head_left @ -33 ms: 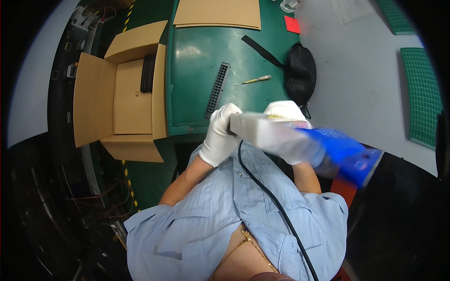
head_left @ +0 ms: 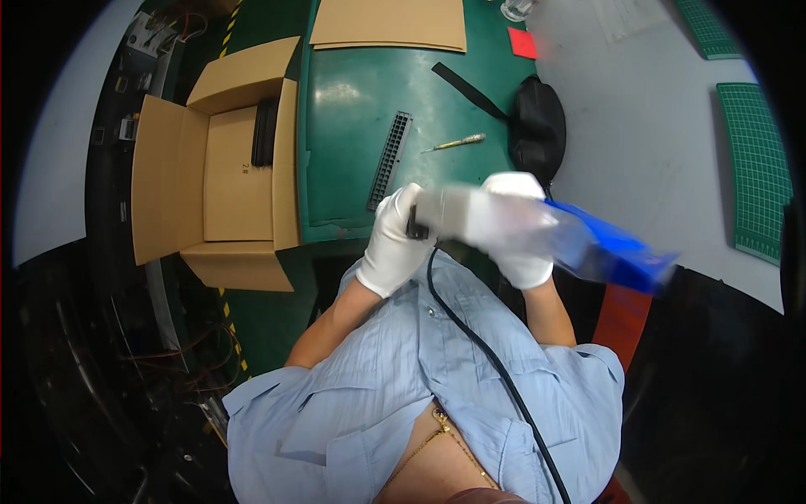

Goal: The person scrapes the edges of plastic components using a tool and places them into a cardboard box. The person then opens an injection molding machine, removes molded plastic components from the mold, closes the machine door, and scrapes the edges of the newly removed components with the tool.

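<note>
Both my hands wear white gloves and are raised in front of my body at the table's near edge. My left hand (head_left: 393, 244) is closed around a small black piece (head_left: 413, 223), at the left end of a plastic bag. The bag, clear with a blue end (head_left: 617, 252), stretches to the right and is smeared by motion. My right hand (head_left: 527, 267) grips the bag near its middle; the plastic partly covers its fingers. What lies inside the bag is too blurred to tell. A grey slotted strip (head_left: 390, 160) lies on the table just beyond my left hand.
A thin screwdriver-like tool (head_left: 455, 143) and a black pouch with a strap (head_left: 537, 126) lie on the green table. Flat cardboard (head_left: 390, 23) sits at the back. An open carton (head_left: 239, 185) holding black items stands left. A black cord (head_left: 495, 357) runs down my front.
The bag's blue end has swung upward and slightly left. My right hand has shifted slightly upward with the bag, while my left hand stays nearly in place.
</note>
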The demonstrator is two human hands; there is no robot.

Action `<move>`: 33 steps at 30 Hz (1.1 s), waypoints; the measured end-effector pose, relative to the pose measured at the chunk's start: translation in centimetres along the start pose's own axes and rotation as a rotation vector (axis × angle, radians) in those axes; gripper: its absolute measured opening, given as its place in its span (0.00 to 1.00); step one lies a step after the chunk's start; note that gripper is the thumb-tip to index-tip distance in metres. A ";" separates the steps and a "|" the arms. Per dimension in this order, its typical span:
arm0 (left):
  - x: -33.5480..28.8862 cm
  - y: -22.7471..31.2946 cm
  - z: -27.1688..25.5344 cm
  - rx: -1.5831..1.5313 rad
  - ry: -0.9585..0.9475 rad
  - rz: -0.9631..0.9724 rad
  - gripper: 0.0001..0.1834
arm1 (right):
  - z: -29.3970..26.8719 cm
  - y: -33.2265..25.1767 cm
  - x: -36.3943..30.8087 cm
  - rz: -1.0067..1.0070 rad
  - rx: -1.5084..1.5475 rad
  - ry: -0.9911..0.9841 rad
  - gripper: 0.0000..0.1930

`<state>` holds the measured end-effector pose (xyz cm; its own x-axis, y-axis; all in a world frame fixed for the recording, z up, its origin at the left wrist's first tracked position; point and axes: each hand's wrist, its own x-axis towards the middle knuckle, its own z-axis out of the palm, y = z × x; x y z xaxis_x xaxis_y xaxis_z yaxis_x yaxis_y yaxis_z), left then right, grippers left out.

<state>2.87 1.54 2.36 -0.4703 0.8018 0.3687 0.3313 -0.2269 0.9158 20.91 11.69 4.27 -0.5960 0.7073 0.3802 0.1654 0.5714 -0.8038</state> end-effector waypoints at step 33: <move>-1.8 0.6 0.4 -0.177 -0.212 -0.320 0.10 | -0.3 1.9 1.6 0.712 0.275 0.105 0.29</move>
<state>4.30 0.15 2.20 -0.3416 0.9391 0.0373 0.0416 -0.0245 0.9988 20.52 14.01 3.47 -0.3391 0.9093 -0.2414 0.2722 -0.1508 -0.9504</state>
